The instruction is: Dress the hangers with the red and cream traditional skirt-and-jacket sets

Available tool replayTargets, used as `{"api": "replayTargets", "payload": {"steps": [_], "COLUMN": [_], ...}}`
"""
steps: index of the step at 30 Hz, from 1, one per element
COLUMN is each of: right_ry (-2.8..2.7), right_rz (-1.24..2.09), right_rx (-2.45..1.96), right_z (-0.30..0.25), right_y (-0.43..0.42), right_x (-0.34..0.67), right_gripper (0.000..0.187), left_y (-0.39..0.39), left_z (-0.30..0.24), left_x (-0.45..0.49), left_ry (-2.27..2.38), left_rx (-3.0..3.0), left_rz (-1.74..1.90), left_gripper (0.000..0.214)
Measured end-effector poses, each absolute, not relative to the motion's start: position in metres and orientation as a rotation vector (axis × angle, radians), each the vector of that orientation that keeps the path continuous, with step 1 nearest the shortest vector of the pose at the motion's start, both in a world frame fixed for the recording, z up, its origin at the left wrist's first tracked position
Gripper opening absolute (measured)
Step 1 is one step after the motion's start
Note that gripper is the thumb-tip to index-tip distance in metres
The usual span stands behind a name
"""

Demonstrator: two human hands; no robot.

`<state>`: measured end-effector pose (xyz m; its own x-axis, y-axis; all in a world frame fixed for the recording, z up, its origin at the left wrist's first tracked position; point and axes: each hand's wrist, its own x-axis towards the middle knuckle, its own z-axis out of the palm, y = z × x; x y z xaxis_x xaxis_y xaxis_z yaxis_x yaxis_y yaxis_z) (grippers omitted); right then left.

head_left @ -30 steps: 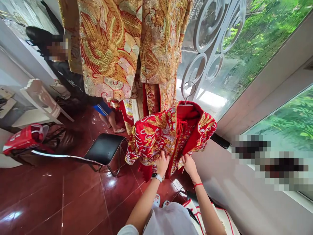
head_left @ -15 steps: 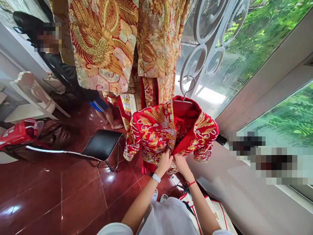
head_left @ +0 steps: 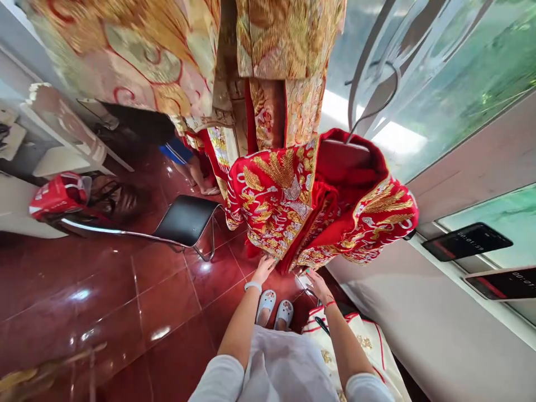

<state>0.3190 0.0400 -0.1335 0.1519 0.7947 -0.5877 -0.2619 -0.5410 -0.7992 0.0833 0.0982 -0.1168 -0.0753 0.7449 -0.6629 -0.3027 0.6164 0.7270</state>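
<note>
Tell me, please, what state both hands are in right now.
Left hand: at the bottom edge of the red jacket; grip cannot be told.
Right hand: partly curled near that edge; grip cannot be told.

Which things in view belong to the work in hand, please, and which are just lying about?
Belonging to the work, it seems:
red embroidered jacket
its hanger
left hand and right hand, near the jacket's lower edge

Apparently just around:
black chair
red bag
two phones
gold garments, hanging untouched

Red embroidered jacket (head_left: 272,192) on hanger (head_left: 397,84), left fingers (head_left: 267,262) and right fingers (head_left: 313,276) at its hem, black chair (head_left: 184,219) nearby
</note>
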Motion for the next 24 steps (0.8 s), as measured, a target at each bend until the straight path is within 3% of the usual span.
{"api": "replayTargets", "payload": {"steps": [9, 17, 24], "right_ry": [-0.345, -0.333, -0.459], "right_rz": [1.646, 1.869, 1.943], "right_rx": [-1.389, -1.283, -1.187], "right_z": [-0.17, -0.109, -0.072], "right_y": [0.035, -0.052, -0.074], "right_x": [0.272, 0.271, 0.258], "right_gripper": [0.036, 0.043, 0.028], "left_y": [0.068, -0.009, -0.032], "left_z": [-0.153, -0.115, -0.081], "left_x": [0.104, 0.084, 0.08], "left_ry": [1.178, 1.073, 1.058], "left_rx": [0.266, 0.326, 0.471], "left_rz": [0.847, 0.625, 0.614], "left_gripper": [0.018, 0.024, 0.023]}}
